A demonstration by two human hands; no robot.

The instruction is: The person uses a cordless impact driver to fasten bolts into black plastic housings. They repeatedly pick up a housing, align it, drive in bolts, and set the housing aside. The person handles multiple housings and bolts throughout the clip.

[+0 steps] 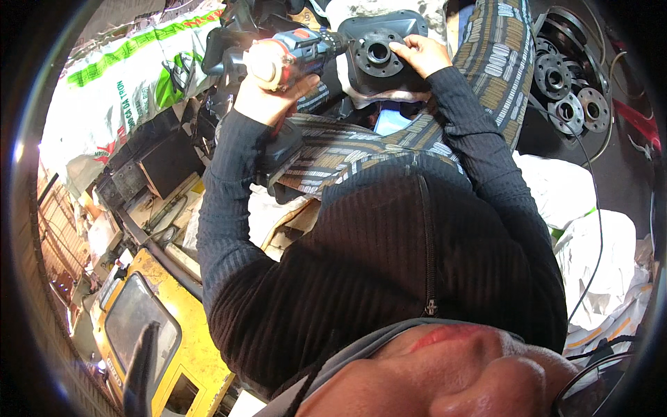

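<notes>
Black ribbed sleeves reach up from the lower part of the view toward the person's lap, where both hands work on a dark metal part. The left hand is wrapped around the grip of a cordless drill — its fingers curled tight about the handle, thumb across the side. The drill has a blue-grey body with an orange-red trim and a pale rear cap, and its nose points to the right, toward the dark metal part. That part is a black housing with a round flange on top, a centre hole and smaller bolt holes around it; it rests on the person's knees, on trousers with a striped, woven pattern. The right hand lies on the right edge of the flange, fingers bent and pressed down on it, steadying it. To the far right, a cluster of similar round flanges lies on a dark surface, well apart from the hands. On the left — a white sack with green print, and lower down a yellow machine casing.
</notes>
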